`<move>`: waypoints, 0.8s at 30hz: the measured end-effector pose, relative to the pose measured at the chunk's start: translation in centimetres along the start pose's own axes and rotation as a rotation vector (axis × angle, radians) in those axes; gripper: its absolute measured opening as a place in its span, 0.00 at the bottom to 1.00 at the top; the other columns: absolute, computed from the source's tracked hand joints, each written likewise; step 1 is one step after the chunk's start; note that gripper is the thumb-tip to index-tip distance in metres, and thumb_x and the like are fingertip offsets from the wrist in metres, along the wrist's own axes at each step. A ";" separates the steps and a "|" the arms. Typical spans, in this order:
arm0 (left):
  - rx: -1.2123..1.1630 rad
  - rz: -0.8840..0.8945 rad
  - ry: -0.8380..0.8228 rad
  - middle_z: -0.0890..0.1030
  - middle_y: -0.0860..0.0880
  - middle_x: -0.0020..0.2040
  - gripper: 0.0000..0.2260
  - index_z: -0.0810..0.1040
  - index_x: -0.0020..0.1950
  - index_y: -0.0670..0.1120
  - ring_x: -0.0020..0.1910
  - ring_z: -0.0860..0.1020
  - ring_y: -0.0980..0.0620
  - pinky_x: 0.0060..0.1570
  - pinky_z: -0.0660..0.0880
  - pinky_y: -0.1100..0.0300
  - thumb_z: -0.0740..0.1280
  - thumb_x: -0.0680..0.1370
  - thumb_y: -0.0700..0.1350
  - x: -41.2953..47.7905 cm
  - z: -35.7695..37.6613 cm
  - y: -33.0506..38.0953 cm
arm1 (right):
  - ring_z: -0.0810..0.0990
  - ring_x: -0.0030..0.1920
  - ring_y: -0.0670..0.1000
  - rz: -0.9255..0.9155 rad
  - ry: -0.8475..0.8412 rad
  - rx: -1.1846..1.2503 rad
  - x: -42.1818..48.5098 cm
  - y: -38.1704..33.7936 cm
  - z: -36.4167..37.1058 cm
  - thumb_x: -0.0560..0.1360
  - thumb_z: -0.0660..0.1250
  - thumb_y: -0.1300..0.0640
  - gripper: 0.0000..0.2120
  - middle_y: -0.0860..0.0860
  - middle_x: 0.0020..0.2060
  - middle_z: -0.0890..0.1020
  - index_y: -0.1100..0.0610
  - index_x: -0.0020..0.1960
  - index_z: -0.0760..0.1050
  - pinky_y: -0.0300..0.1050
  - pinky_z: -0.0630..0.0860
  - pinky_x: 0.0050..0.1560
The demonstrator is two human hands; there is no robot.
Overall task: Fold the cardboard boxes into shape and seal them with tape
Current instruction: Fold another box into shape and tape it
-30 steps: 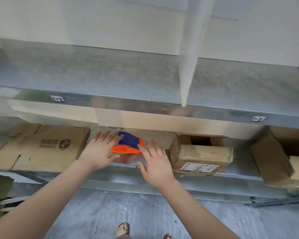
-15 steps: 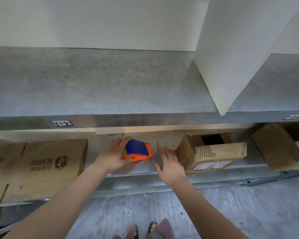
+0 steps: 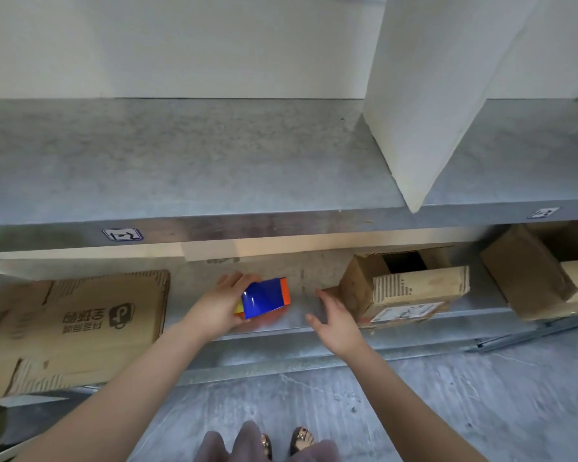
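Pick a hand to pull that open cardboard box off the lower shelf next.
Right. The right hand is open and free, fingertips beside the open cardboard box at its left corner. The left hand is farther from it, and its grip is taken up by the tape dispenser.

The left hand (image 3: 217, 308) covers one end of the tape dispenser (image 3: 264, 298). The picture's right edge cuts off the far-right cardboard box (image 3: 531, 271).

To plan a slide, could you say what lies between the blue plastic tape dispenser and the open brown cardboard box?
In the head view, only the open right hand, over bare grey metal shelf. The left hand grips the dispenser.
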State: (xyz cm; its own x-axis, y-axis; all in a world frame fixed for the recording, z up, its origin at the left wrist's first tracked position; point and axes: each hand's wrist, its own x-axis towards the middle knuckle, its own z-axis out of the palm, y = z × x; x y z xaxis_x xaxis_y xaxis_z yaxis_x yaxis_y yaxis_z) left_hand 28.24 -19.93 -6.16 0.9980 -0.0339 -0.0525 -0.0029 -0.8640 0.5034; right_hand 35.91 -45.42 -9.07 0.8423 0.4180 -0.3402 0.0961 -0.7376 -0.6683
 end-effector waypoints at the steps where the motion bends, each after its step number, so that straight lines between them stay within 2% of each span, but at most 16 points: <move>1: 0.015 0.012 0.008 0.73 0.51 0.58 0.31 0.69 0.68 0.50 0.56 0.72 0.49 0.48 0.69 0.60 0.76 0.68 0.48 0.1 0.0 0.3 | 0.65 0.73 0.52 -0.002 0.001 0.000 -0.1 0.0 -0.2 0.79 0.64 0.50 0.29 0.51 0.74 0.65 0.51 0.77 0.58 0.43 0.62 0.70; 5: 0.071 0.009 -0.002 0.73 0.50 0.59 0.30 0.69 0.68 0.50 0.56 0.70 0.49 0.47 0.72 0.57 0.74 0.68 0.41 0.0 -0.3 1.0 | 0.64 0.73 0.52 -0.033 0.008 -0.036 -0.7 -0.1 -0.8 0.80 0.63 0.49 0.29 0.52 0.74 0.65 0.52 0.77 0.58 0.43 0.61 0.70; 9: 0.033 0.000 -0.011 0.73 0.51 0.58 0.30 0.69 0.67 0.51 0.56 0.71 0.49 0.49 0.74 0.56 0.74 0.68 0.41 -0.2 -0.5 1.0 | 0.63 0.74 0.52 -0.075 -0.008 -0.112 -0.9 0.4 -1.3 0.80 0.62 0.48 0.29 0.51 0.75 0.64 0.52 0.78 0.57 0.44 0.61 0.72; 14: -0.051 0.018 0.011 0.72 0.53 0.61 0.29 0.70 0.67 0.52 0.59 0.69 0.52 0.53 0.69 0.60 0.74 0.68 0.40 -0.6 -2.1 0.9 | 0.62 0.75 0.53 -0.109 -0.021 -0.178 -0.8 1.3 -1.0 0.79 0.62 0.45 0.31 0.51 0.76 0.62 0.51 0.78 0.56 0.47 0.61 0.73; 17: -0.047 0.082 -0.027 0.71 0.55 0.60 0.29 0.69 0.66 0.55 0.58 0.69 0.55 0.56 0.68 0.61 0.75 0.68 0.41 -0.9 -4.1 0.7 | 0.60 0.76 0.52 -0.115 -0.040 -0.159 -0.4 0.7 -1.0 0.79 0.63 0.45 0.32 0.51 0.76 0.61 0.51 0.78 0.54 0.46 0.61 0.73; 21: -0.030 0.133 -0.077 0.71 0.60 0.58 0.29 0.68 0.63 0.63 0.58 0.68 0.59 0.56 0.69 0.64 0.74 0.68 0.41 -1.8 -6.3 1.4 | 0.61 0.75 0.51 -0.122 -0.069 -0.037 -0.1 -1.0 -1.3 0.75 0.70 0.52 0.40 0.50 0.76 0.61 0.49 0.79 0.52 0.41 0.60 0.71; 24: -0.042 0.207 -0.062 0.71 0.62 0.58 0.27 0.70 0.63 0.61 0.60 0.69 0.60 0.58 0.68 0.65 0.75 0.70 0.42 -2.5 -7.9 2.6 | 0.61 0.75 0.49 -0.165 -0.127 0.051 0.1 -2.3 -1.5 0.71 0.74 0.58 0.43 0.50 0.75 0.62 0.46 0.78 0.53 0.36 0.58 0.69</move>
State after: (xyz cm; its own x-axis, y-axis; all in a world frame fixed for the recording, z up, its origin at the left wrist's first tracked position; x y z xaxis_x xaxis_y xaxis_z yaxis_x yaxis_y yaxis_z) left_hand 26.25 -18.13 2.08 0.9707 -0.2403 0.0035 -0.2034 -0.8138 0.5443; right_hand 36.60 -44.48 -6.62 0.7432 0.5970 -0.3021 0.1977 -0.6273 -0.7533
